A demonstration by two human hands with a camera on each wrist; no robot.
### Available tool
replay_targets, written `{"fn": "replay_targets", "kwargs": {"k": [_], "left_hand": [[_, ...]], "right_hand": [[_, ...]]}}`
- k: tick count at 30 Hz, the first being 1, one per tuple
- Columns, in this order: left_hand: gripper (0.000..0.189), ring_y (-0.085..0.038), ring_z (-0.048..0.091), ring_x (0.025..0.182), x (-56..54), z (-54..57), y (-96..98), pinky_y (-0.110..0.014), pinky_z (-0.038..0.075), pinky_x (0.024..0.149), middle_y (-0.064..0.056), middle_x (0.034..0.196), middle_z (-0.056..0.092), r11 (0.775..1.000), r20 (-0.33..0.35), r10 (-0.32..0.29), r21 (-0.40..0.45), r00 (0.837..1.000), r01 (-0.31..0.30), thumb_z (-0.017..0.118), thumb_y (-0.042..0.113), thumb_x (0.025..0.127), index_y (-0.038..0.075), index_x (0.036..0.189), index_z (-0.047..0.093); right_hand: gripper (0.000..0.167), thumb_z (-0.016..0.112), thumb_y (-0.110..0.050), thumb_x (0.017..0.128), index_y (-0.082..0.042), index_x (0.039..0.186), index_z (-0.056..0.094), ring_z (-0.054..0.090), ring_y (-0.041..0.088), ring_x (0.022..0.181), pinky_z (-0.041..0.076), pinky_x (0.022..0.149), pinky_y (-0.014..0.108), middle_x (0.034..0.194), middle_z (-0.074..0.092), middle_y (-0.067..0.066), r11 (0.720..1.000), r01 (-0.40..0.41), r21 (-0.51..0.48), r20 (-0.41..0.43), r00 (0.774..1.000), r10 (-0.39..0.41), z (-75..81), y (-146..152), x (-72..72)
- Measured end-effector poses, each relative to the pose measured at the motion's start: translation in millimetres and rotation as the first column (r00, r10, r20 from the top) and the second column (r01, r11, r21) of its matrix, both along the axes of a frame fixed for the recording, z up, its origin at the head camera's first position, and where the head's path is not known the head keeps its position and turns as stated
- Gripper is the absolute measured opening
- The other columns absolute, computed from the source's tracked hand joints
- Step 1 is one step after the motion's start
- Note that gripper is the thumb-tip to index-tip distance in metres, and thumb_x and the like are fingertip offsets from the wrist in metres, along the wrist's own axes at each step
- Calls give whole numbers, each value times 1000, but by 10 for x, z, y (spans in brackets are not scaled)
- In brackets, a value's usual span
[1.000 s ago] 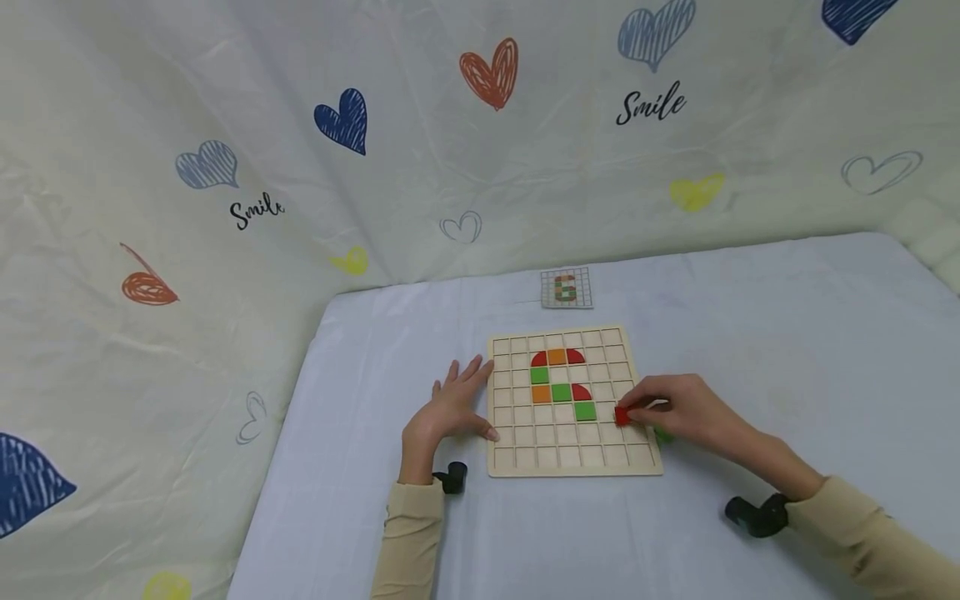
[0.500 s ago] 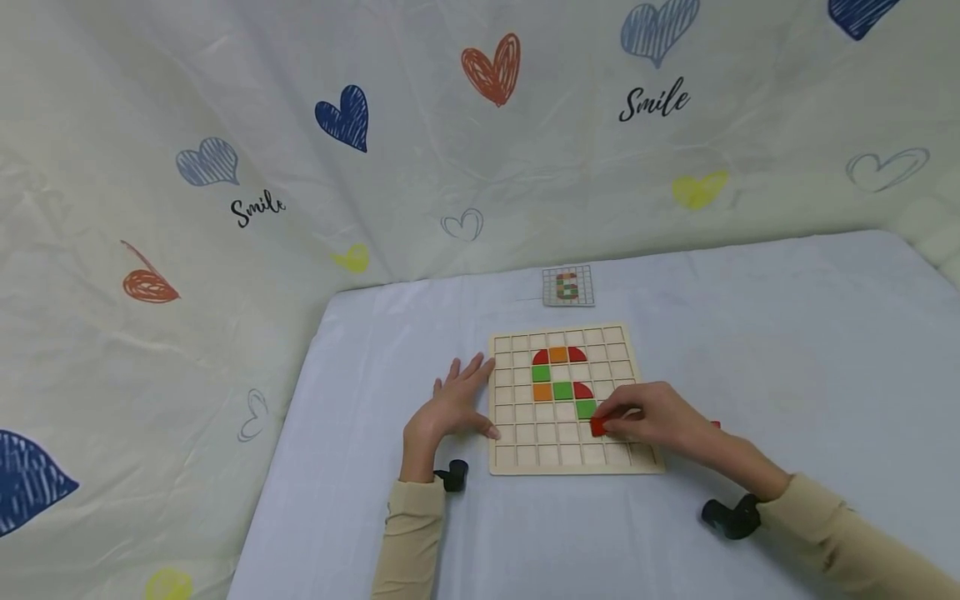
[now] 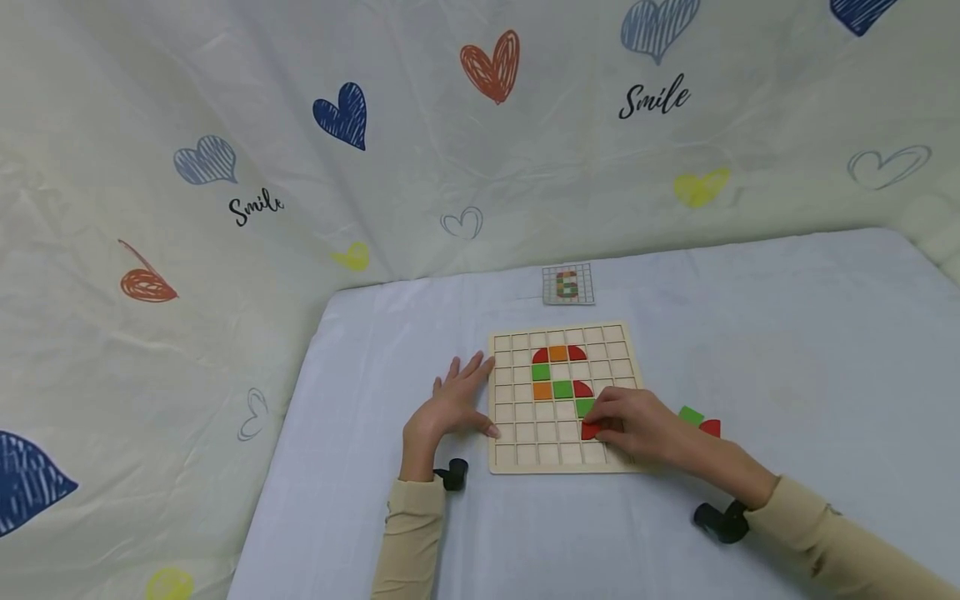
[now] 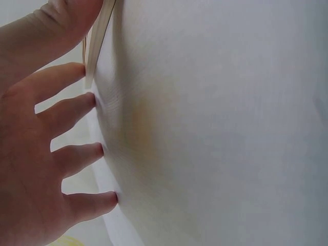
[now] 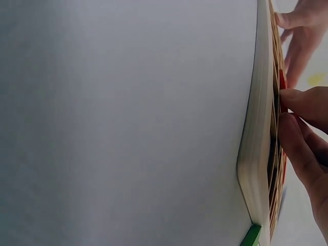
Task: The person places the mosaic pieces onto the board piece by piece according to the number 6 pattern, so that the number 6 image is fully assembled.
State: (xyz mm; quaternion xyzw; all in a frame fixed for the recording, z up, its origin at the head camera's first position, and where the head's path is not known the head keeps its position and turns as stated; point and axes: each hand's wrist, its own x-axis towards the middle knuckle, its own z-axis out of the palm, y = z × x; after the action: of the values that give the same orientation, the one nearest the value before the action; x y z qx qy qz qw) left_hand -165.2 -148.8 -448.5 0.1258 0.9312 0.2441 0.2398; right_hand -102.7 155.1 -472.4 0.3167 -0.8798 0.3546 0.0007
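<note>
A wooden grid board (image 3: 517,457) lies on the white-covered table, with red, orange and green tiles set in its squares. My right hand (image 3: 637,423) pinches a red tile (image 3: 589,431) between thumb and fingers, right at the board just below a green tile (image 3: 585,407). The right wrist view shows the same red tile (image 5: 283,100) at the board's surface, partly covered by the fingertips. My left hand (image 3: 448,407) spreads its fingers at the board's left edge, thumb and forefinger touching the rim. In the left wrist view the other fingertips (image 4: 110,200) rest on the cloth.
A small pattern card (image 3: 567,284) showing a coloured figure on a grid lies behind the board. A loose green tile (image 3: 691,415) and a red quarter-round tile (image 3: 709,427) lie right of the board, beside my right forearm. A heart-printed cloth (image 3: 420,125) hangs behind the table.
My right hand has carried the red tile leftward over the board to the square below the lower green tile. The loose tiles at the right have come into view. The left hand stays put.
</note>
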Motion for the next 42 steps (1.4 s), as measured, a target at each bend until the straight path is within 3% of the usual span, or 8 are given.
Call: {"fn": "replay_targets", "kwargs": {"k": [7,14,18,21,29,32,39,42], "left_hand": [[118,-37,-2,161,-2,-8,3,-65,3,126,-4,174,14,1000,-1,0,-5,1000,0,97,21,69,19,164,28],[118,-36,-3,161,4,2,-11,-64,2,126,-2,174,13,1000,8,12,-15,1000,-12,96,21,69,20,165,28],[118,-35,-4,161,9,-2,-22,-63,2,127,-1,174,13,1000,11,14,-11,1000,-14,96,21,69,22,165,28],[118,-35,-4,161,10,-7,-22,-64,2,126,-1,174,13,1000,10,12,-2,1000,-12,96,21,68,21,165,28],[118,-36,-4,161,4,-7,2,-65,2,126,-1,174,14,1000,4,11,2,1000,-11,97,20,68,21,164,28],[118,-36,-4,161,-6,-4,10,-65,2,126,-1,174,14,1000,4,9,-1,1000,-9,97,20,68,21,164,28],[117,-35,-3,161,-12,-9,0,-64,3,127,-2,174,14,1000,7,6,-12,1000,-6,97,22,69,21,164,29],[117,-34,-4,161,-15,-12,-5,-63,2,127,-1,174,13,1000,13,1,-12,1000,-1,96,23,70,22,165,28]], "right_hand": [[21,85,3,78,-7,96,79,54,6,76,50,61,17,92,69,1,1000,16,-12,-19,1000,-16,-20,-30,16],[23,83,10,75,-6,92,78,59,8,72,55,62,20,89,69,1,999,17,-40,-118,993,-22,-9,42,22],[24,82,9,77,-7,94,78,60,6,75,56,65,22,92,70,-3,998,57,-22,-60,996,-58,35,174,50],[26,82,8,76,-8,95,78,58,4,76,55,64,21,93,70,-5,997,80,-13,-62,995,-80,38,287,88],[36,89,6,67,-12,96,78,64,15,86,59,71,27,95,70,-6,986,156,54,-214,966,-141,26,552,167],[35,90,2,68,-13,98,78,64,17,90,59,72,28,98,70,-6,977,181,109,-185,970,-159,36,630,184],[29,89,-6,76,-13,102,78,61,18,94,57,75,28,103,68,-4,966,171,195,-23,985,-170,75,737,195],[30,89,-5,75,-12,103,79,60,18,94,57,75,27,105,68,-3,967,155,204,-14,988,-155,70,763,192]]}}
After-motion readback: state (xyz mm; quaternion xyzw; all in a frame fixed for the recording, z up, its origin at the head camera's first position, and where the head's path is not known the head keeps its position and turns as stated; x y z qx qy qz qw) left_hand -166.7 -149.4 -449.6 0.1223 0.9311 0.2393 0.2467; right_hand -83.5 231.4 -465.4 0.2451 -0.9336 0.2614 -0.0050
